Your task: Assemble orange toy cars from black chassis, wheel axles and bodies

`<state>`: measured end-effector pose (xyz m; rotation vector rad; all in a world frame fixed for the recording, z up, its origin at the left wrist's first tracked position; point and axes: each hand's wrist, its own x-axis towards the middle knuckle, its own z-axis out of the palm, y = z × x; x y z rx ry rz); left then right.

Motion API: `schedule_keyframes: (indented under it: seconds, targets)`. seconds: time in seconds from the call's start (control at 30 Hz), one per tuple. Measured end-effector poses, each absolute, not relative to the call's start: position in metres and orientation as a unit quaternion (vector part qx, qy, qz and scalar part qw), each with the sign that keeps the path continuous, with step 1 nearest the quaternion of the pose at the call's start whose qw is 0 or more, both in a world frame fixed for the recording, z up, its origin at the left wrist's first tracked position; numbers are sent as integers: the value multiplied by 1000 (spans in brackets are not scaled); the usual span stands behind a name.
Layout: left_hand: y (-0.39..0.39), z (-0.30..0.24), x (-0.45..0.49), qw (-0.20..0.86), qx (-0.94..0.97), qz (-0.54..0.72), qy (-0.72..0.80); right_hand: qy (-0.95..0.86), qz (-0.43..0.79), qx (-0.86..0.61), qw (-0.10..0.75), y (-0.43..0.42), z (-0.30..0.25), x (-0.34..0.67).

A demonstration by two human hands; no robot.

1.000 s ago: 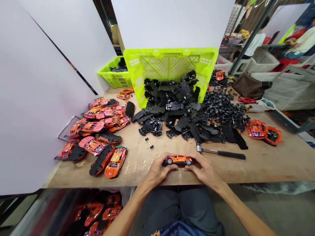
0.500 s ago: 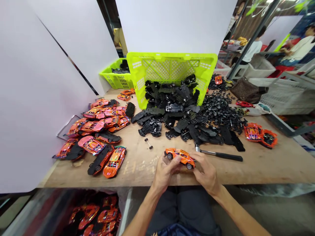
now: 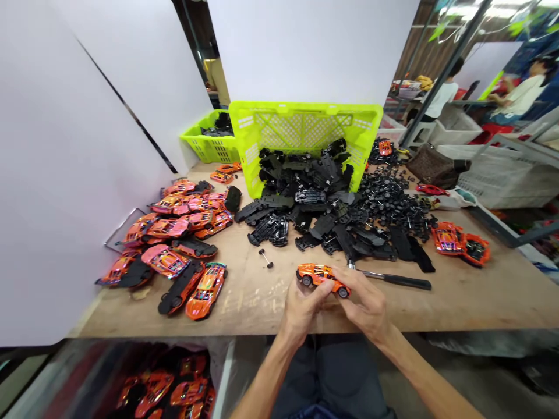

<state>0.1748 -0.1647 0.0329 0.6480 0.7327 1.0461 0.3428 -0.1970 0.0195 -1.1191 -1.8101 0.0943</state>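
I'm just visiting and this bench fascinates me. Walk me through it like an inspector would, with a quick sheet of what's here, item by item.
Surface: wooden workbench, scuffed and marked.
Job's things: orange toy car, held above the bench.
Clutter: tipped green basket, heaped black car bases, loose wheels on axles, orange car bodies, hammer near the car.
Hands: left hand and right hand, both bare, both gripping the car.
Cables: nothing seen.
Surroundings: white panels, smaller green basket, seated person in the background.
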Motion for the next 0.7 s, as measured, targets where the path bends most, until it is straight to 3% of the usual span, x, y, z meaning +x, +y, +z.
schedule_keyframes:
  seconds: [0.23, 0.4, 0.5, 0.7]
  targets:
    - [-163, 35, 163, 755, 327, 464, 329, -748, 43, -463, 474, -200, 11, 338]
    - [-151, 40, 140, 816, 319, 364, 316, -812, -10, -402, 422, -206, 11, 351]
    - [-144, 34, 130, 781, 358, 376, 346, -819, 93, -432, 366, -209, 17, 357]
    - [-145, 15, 121, 716, 476, 372, 349, -645, 340, -537, 425, -194, 13, 350]
